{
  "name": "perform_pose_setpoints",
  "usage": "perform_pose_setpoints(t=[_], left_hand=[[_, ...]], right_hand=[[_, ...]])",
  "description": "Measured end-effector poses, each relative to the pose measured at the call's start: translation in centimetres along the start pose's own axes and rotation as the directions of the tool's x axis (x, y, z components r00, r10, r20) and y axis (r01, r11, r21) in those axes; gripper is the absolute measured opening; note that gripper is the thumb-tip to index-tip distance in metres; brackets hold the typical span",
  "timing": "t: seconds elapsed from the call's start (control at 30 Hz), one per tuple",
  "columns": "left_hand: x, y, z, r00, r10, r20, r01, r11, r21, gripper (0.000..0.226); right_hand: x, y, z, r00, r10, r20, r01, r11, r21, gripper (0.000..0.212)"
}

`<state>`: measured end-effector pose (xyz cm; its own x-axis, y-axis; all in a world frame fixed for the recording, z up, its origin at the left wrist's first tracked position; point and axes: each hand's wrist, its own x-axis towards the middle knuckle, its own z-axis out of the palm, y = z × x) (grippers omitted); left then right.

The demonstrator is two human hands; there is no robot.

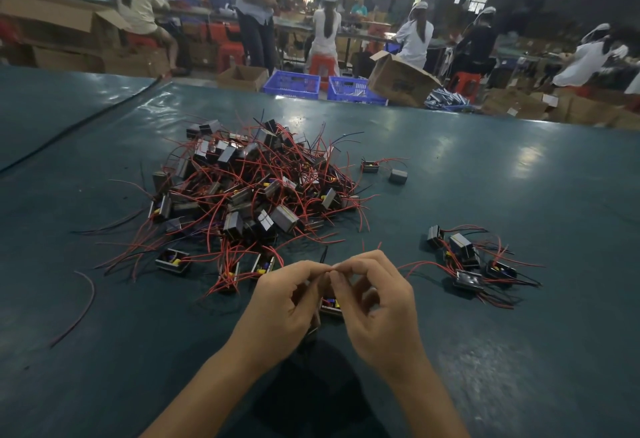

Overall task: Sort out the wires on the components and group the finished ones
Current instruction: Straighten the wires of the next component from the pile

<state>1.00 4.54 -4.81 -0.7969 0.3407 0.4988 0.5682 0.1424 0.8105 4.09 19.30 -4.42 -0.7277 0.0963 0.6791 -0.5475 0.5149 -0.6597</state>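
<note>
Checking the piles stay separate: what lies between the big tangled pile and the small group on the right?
Head view: bare green table between the big pile and the small group; only loose red wire ends reach in.

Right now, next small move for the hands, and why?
Probably finish straightening the red wire ends: left hand and right hand both pinch them above the component, which isn't yet in the small group at right.
</note>
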Motion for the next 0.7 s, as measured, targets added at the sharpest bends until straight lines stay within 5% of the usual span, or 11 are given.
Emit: perform_pose_setpoints(t=[0.43, 0.7], left_hand=[[0.26, 0.17, -0.54, 0.991, 0.093, 0.099, -0.108, 0.981, 0.16, 0.013], [0.27, 0.44, -0.54, 0.983, 0.026, 0.183, -0.045, 0.994, 0.099, 0.023]], right_hand=[[-0.01, 0.26, -0.04, 0.999, 0.05, -0.01, -0.05, 0.998, 0.04, 0.009], [0.06, 0.37, -0.44, 0.998, 0.052, 0.034, -0.054, 0.996, 0.069, 0.004]])
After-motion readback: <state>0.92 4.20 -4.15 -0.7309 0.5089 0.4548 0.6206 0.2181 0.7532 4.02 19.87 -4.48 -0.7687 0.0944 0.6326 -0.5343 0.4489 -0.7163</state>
